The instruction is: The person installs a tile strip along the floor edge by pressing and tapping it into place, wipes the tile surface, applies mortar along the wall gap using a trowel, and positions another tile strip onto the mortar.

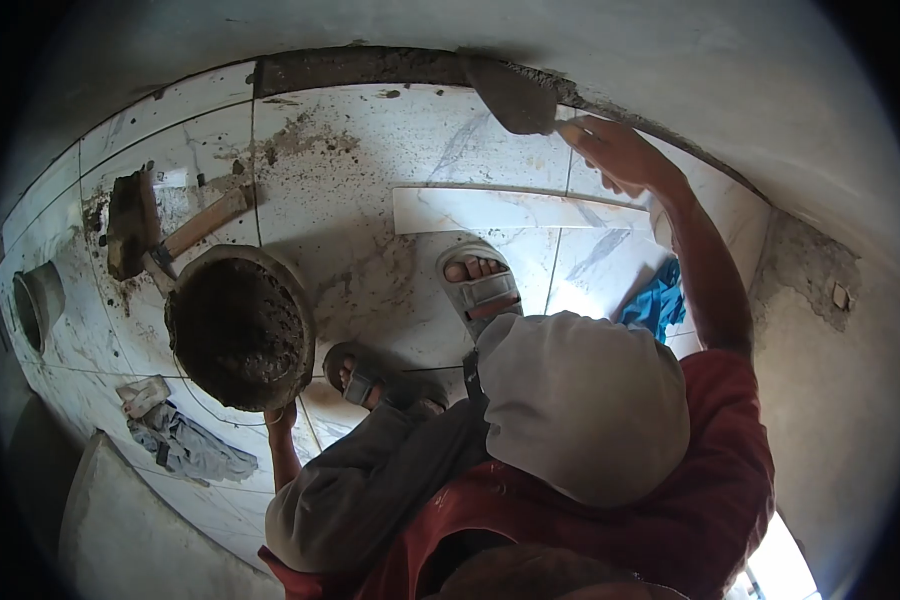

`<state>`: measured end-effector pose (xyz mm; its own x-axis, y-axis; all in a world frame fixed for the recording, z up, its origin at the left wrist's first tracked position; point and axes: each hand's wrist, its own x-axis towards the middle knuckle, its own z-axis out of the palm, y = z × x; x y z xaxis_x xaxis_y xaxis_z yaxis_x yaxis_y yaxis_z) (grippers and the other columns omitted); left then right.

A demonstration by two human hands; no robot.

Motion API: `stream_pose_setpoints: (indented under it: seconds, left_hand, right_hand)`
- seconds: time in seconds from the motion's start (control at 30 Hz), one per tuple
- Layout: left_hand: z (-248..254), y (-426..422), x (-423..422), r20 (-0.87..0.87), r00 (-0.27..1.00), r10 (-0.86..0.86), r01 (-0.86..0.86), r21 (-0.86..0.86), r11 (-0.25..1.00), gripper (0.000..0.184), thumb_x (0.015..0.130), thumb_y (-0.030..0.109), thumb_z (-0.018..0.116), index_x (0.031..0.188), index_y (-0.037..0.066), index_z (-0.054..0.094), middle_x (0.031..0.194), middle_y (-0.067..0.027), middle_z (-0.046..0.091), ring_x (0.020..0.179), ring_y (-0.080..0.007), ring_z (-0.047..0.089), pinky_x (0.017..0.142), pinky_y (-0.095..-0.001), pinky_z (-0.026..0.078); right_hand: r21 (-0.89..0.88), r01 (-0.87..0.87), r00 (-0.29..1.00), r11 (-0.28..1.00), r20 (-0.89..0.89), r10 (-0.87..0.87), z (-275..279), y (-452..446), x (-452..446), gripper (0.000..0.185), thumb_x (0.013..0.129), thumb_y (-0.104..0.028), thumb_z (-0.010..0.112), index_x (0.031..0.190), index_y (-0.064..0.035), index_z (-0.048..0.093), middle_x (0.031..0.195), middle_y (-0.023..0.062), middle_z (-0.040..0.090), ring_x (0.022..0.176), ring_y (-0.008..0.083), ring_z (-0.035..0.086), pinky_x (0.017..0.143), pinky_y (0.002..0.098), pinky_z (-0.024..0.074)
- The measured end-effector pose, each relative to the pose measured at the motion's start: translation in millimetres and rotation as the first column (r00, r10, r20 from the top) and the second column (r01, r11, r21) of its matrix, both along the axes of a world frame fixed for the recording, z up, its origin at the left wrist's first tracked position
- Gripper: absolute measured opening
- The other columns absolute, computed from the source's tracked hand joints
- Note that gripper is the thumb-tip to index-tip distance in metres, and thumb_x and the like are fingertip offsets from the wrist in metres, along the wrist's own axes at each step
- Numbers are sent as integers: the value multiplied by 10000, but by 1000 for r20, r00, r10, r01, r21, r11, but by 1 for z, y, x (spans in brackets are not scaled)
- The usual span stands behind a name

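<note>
My right hand [610, 155] is closed round the handle of a trowel [515, 97]. The trowel's broad grey blade lies against the foot of the wall, over a strip of wet mortar [360, 68] along the floor's edge. At the lower rim of a round bucket [295, 385], my left hand [282, 415] grips the edge, its fingers partly hidden. Dark mortar [245, 335] coats the inside of the bucket, which is tilted toward me. Between my feet and the wall, a long narrow tile strip [510, 210] lies on the marbled floor tiles [370, 140].
Left of the bucket are a hammer [205, 222] and a dirty block-like piece [127, 225]. Farther left stands a small container [38, 305]. A grey rag [190, 445] lies at lower left, a blue cloth [658, 300] at right. Mortar crumbs dot the tiles. Walls close in ahead and right.
</note>
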<state>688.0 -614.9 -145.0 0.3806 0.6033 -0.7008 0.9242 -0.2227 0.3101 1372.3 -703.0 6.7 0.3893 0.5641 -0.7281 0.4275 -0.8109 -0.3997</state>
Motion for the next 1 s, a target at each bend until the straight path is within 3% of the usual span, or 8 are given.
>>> stream_pose_setpoints:
  seconds: [0.13, 0.43, 0.63, 0.73, 0.87, 0.93, 0.97, 1.0]
  left_hand:
    - [1, -1, 1, 38, 996, 78, -78, -14, 997, 375, 908, 240, 489, 1244, 76, 518, 1309, -169, 473, 1249, -324, 396, 1053, -403, 284]
    - [-16, -3, -18, 142, 989, 36, -36, -5, 999, 355, 903, 204, 501, 1233, 77, 527, 1304, -164, 479, 1241, -327, 404, 1051, -419, 282]
    - [-27, -7, -30, 239, 970, 47, -51, 12, 999, 332, 896, 168, 496, 1212, 74, 543, 1275, -171, 503, 1225, -339, 419, 1043, -431, 291]
    - [-29, -10, -37, 254, 963, 89, -90, -7, 996, 323, 890, 151, 493, 1199, 74, 552, 1260, -171, 515, 1214, -341, 430, 1038, -430, 299]
    - [-27, -7, -31, 257, 965, 62, -64, 1, 998, 317, 886, 139, 488, 1188, 75, 559, 1250, -170, 523, 1205, -339, 441, 1032, -431, 308]
    - [-22, -5, -27, 194, 981, 27, -29, 7, 1000, 321, 887, 144, 487, 1195, 77, 554, 1256, -171, 519, 1210, -338, 437, 1033, -431, 307]
    - [-19, -4, -25, 133, 991, -8, 7, 9, 1000, 326, 889, 148, 487, 1201, 79, 549, 1261, -172, 514, 1214, -337, 433, 1034, -432, 305]
    - [-18, -3, -24, 135, 991, -14, 13, 9, 1000, 326, 889, 148, 487, 1201, 79, 549, 1261, -172, 514, 1214, -337, 433, 1034, -432, 305]
  right_hand:
    - [-121, -46, 999, 992, -22, 44, -1, 9, 20, 381, 927, -353, 411, 1149, -52, 486, 689, 56, 523, 437, 117, 521, 360, 269, 446]
    - [-206, 246, 965, 947, -42, -259, 29, -63, 77, 322, 894, -310, 421, 1033, -34, 511, 635, 63, 519, 398, 135, 486, 317, 283, 386]
    - [-209, 334, 942, 919, 43, -333, 14, -98, 76, 317, 900, -309, 419, 971, -23, 536, 658, 83, 546, 405, 141, 499, 319, 286, 396]
    - [-106, 292, 956, 951, 28, -290, 4, -112, 43, 407, 887, -339, 416, 1148, -46, 522, 659, 46, 532, 465, 142, 525, 406, 311, 449]
    - [-58, 120, 964, 991, 247, -102, -19, -125, 8, 396, 893, -308, 397, 1153, -37, 522, 625, 130, 573, 492, 165, 578, 448, 333, 469]
    - [154, -259, 834, 954, 533, 140, -31, -128, 8, 373, 891, -284, 402, 1141, -38, 528, 658, 184, 602, 545, 258, 617, 513, 379, 493]
    - [-9, 28, 943, 1000, 331, -24, -26, -130, 15, 359, 894, -273, 407, 1135, -37, 530, 718, 211, 618, 622, 367, 620, 595, 435, 499]
    - [-8, 34, 943, 999, 333, -29, -9, -118, 12, 359, 894, -273, 407, 1135, -37, 530, 718, 211, 618, 622, 367, 620, 595, 435, 499]
